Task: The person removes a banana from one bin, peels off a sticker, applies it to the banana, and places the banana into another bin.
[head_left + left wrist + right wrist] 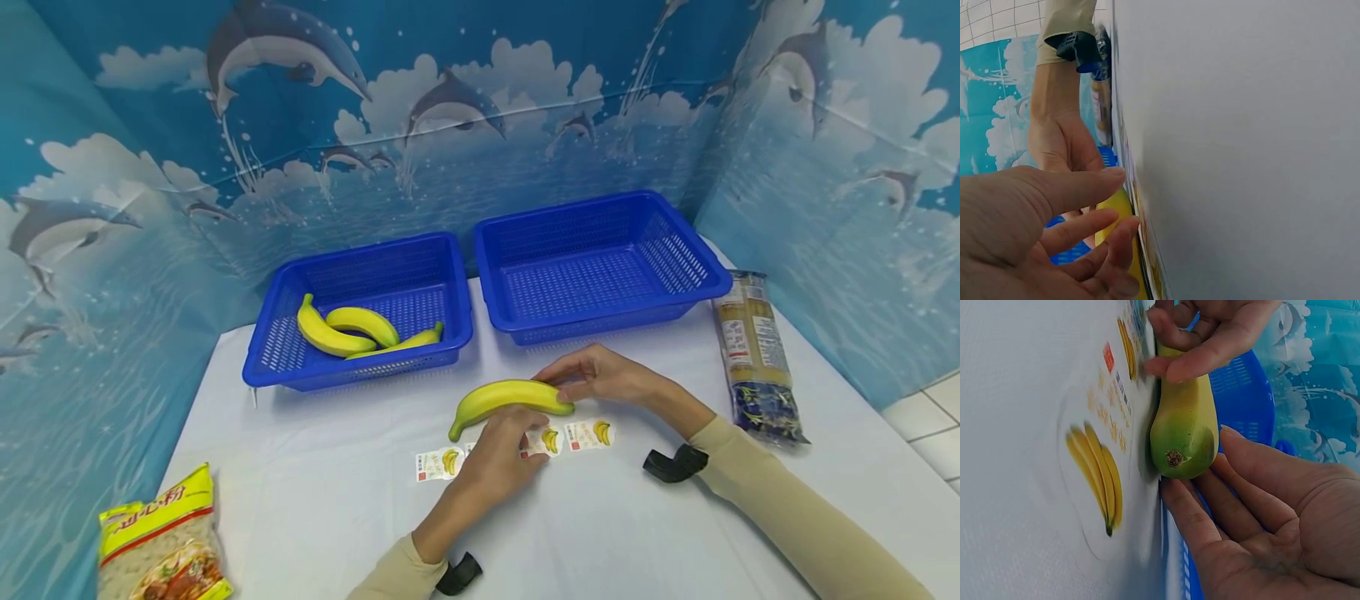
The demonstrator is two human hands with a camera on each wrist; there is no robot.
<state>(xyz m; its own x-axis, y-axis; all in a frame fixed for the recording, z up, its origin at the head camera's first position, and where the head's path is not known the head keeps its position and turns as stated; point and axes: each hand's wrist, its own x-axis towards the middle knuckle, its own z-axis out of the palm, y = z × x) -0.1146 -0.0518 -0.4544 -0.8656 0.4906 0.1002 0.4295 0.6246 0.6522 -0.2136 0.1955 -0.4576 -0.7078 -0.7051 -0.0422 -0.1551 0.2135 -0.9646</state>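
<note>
A yellow banana [501, 397] with greenish ends lies on the white table, behind a row of flat banana labels. My right hand [603, 374] holds its right end, the thumb in front and fingers behind; the right wrist view shows this hand [1260, 512] around the green tip [1182, 447]. My left hand [501, 458] hovers over the row, thumb and index finger apart with nothing visible between them. It hides part of the row, while one label [440, 463] shows to its left and another label [590, 434] to its right. In the left wrist view its fingertips overlap the banana [1116, 206].
Behind my hands stand two blue baskets: the left basket [360, 371] has several bananas [330, 332] in it, the right basket [600, 323] shows its bare mesh floor. A yellow-topped food bag [168, 533] lies front left, a long clear packet [757, 354] at right. Dolphin-print curtains [450, 175] enclose the table.
</note>
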